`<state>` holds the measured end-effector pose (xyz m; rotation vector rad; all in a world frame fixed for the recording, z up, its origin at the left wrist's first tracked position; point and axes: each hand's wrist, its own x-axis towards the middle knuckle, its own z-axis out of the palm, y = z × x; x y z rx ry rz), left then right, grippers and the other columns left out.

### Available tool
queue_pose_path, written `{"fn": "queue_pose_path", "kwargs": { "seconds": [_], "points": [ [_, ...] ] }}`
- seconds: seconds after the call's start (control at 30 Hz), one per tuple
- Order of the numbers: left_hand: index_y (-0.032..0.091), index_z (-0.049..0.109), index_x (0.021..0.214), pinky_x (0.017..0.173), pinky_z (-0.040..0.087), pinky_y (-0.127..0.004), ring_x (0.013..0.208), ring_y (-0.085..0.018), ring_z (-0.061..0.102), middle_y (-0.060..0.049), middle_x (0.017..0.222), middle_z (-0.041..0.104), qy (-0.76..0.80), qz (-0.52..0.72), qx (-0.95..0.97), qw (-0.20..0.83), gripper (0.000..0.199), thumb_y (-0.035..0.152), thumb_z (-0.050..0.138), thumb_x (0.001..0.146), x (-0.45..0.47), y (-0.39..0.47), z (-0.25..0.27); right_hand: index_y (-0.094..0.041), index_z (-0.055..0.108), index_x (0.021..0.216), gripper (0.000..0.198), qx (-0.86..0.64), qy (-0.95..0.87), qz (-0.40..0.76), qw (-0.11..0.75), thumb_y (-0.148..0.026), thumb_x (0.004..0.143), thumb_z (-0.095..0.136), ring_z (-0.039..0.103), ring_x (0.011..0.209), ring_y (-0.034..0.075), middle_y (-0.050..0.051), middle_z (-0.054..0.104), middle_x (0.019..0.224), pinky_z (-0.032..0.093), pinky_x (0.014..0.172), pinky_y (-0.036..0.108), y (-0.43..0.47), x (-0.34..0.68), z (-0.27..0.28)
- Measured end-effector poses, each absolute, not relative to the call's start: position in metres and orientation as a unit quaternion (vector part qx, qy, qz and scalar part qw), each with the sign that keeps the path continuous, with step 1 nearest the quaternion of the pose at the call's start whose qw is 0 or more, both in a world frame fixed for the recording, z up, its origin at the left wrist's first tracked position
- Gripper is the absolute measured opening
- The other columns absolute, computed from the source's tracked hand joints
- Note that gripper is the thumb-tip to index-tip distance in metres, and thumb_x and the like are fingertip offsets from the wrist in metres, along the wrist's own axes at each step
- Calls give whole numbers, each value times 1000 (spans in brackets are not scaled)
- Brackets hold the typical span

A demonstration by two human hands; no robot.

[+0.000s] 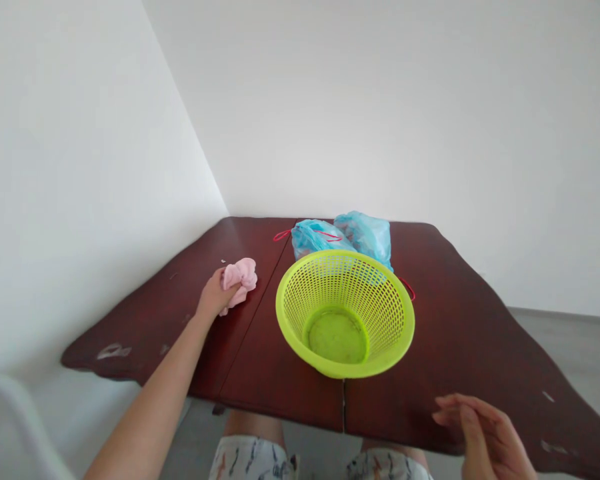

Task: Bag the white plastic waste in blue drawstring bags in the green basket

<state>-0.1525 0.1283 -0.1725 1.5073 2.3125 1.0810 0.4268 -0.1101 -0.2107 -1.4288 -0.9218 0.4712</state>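
My left hand (215, 295) is closed around a crumpled pink cloth (243, 272) on the left part of the table. To its right stands a yellow-green plastic basket (286, 320) with mesh sides and a solid bottom, and nothing lies in it. My right hand (490, 430) hovers at the table's near right edge, apart from the basket. Its fingers are loosely extended, the thumb close to them, and no object shows in them.
Two light-blue plastic bags (367, 233) with red ties lie behind the basket. The dark red-brown table (450, 320) has seams and a few pale worn marks. White walls (380, 113) rise behind and to the left. A pale curved bar (17, 407) is at lower left.
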Motion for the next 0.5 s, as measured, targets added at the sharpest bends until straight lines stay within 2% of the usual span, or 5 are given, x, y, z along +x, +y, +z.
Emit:
{"fn": "queue_pose_path", "kwargs": {
  "seconds": [0.07, 0.17, 0.33, 0.43, 0.5],
  "points": [
    [16, 73, 142, 111, 66, -49, 120, -35, 83, -16, 132, 87, 768, 406, 488, 86, 62, 48, 84, 90, -149, 122, -168, -41, 79, 109, 26, -621, -404, 195, 643, -67, 105, 76, 80, 78, 39, 10, 85, 102, 70, 75, 66, -106, 425, -192],
    [12, 68, 147, 117, 65, -51, 132, -35, 80, -20, 147, 81, 741, 503, 443, 36, 59, 47, 76, 100, -142, 114, -148, -42, 76, 110, 24, -612, -414, 159, 655, -66, 107, 74, 78, 79, 39, 9, 83, 102, 65, 77, 67, -105, 415, -157],
    [14, 68, 146, 127, 63, -56, 137, -33, 79, -17, 151, 78, 474, 790, 388, -5, 65, 45, 94, 95, -95, 103, -62, -42, 78, 115, 17, -547, -474, 77, 686, -58, 111, 73, 78, 82, 39, 11, 82, 107, 65, 81, 68, -98, 395, -85],
    [17, 71, 142, 126, 65, -55, 140, -33, 79, -13, 146, 80, 336, 832, 434, 81, 64, 50, 99, 95, -39, 88, 0, -46, 73, 148, 43, -420, -581, 107, 689, -53, 107, 83, 82, 123, 42, 12, 80, 140, 69, 104, 73, -65, 385, -38],
    [18, 76, 138, 119, 70, -57, 130, -33, 84, -10, 139, 82, 298, 810, 486, 136, 59, 57, 97, 98, 6, 73, 32, -52, 55, 172, 85, -344, -663, 140, 650, -54, 97, 96, 59, 166, 45, 9, 57, 180, 61, 124, 78, -33, 376, -10]
  ]
}}
